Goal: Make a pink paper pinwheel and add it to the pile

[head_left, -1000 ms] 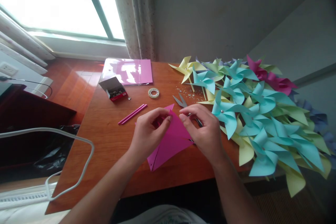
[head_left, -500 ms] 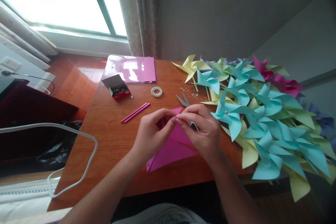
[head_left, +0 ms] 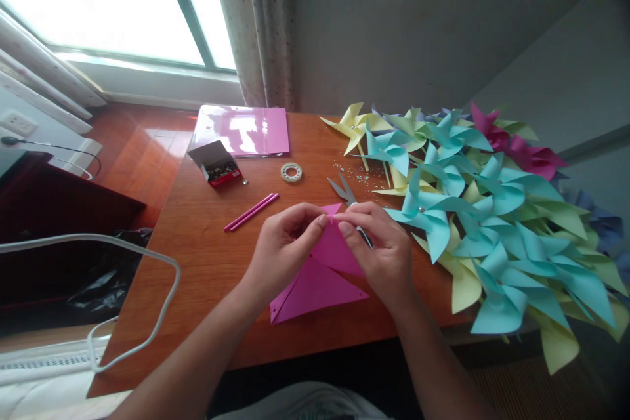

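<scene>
My left hand (head_left: pixel 281 246) and my right hand (head_left: pixel 382 246) meet fingertip to fingertip over the table, both closed in a pinch. Between them shows a small pink piece (head_left: pixel 332 218) whose kind I cannot make out. Beneath the hands lies a pink paper sheet (head_left: pixel 315 289) with diagonal slits and small holes at its corners. Scissors (head_left: pixel 342 189) rest with blades apart beyond my right hand, their handles partly hidden by it. Two pink sticks (head_left: pixel 251 212) lie side by side to the left of my left hand.
A tape roll (head_left: pixel 291 172), an open box of small metal parts (head_left: pixel 222 172) and a glossy pink paper pack (head_left: pixel 273 131) occupy the back left. Many paper pinwheels (head_left: pixel 433 230) crowd the right side. Tiny metal bits (head_left: pixel 361 174) lie scattered near the scissors. A white cable (head_left: pixel 170 295) crosses at left.
My fingertips have shifted slightly and my thumbs have moved a little apart, so the small pink piece between them now shows. The rest stays in place as the view shifts slightly.
</scene>
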Tool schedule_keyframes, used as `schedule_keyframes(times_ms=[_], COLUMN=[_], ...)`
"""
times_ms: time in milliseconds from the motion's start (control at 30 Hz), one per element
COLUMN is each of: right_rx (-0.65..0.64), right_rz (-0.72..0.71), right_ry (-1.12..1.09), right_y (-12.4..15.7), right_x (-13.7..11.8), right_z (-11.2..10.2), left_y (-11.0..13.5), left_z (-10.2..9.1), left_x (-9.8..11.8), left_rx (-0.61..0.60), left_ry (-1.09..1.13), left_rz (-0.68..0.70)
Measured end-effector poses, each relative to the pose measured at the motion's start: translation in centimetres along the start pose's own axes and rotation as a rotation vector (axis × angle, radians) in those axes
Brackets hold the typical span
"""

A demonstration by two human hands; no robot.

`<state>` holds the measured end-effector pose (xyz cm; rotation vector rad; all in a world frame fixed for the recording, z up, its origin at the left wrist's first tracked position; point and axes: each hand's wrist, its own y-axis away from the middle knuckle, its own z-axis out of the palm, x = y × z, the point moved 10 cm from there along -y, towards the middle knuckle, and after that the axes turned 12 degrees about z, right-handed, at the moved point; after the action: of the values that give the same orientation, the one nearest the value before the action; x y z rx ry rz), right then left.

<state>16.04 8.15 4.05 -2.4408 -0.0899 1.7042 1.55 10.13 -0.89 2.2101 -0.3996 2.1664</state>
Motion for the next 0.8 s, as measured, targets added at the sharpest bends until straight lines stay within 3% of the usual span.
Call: schedule_keyframes(times_ms=[267, 500, 800], right_rx=[-0.124, -0.086, -0.070], right_rz=[0.270, 0.236, 0.201], right_ry=[-0.142, -0.126, -0.096], right_y=[-0.8, -0.8, -0.8], right_x=[2.7, 2.7, 2.5], right_z=[1.1, 0.9, 0.8], left_y=[0.1, 0.2, -0.1], left_z=[0.3, 0.3, -0.2], left_x=[0.2, 0.3, 0.7], left_rx=[-0.034, -0.047, 0.020], left_ry=[-0.045, -0.064, -0.027], left_rz=[0.023, 0.034, 0.053])
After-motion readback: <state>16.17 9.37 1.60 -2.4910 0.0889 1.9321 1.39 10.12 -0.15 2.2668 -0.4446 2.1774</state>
